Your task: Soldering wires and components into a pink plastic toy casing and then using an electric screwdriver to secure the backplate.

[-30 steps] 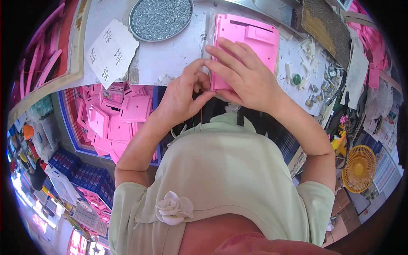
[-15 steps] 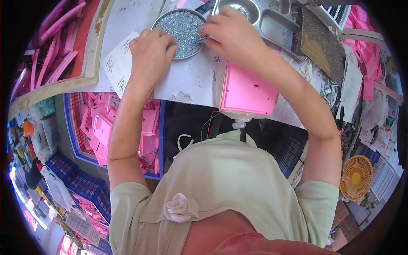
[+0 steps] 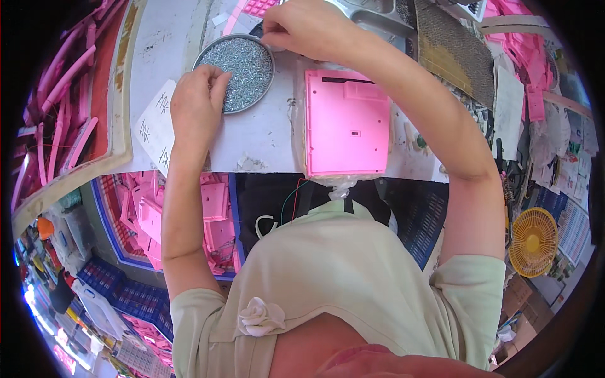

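A round metal dish point(image 3: 252, 82) full of small silvery screws sits on the white worktop. At its near-left rim, my left hand point(image 3: 196, 104) is closed, thumb and index finger pressed together over the edge of the screws. Whatever those fingertips hold is too small to make out. Beyond the dish's upper right rim is my right hand point(image 3: 305, 28), its fingers curled into a pinch; what it holds is hidden. Below my right forearm a pink plastic panel point(image 3: 343, 138) with a slot and small holes lies on a clear-wrapped bundle at the table's front edge.
A metal compartment tray point(image 3: 381, 24) stands behind my right forearm. Handwritten paper point(image 3: 150, 129) lies left of the dish. Pink parts fill a blue crate point(image 3: 120, 236) below the table and a bin at far left. A yellow basket point(image 3: 533, 242) is at right.
My right hand has moved from the dish's right rim to beyond its upper right edge. My left fingers have closed into a pinch. The view has shifted, showing more of the pink panel.
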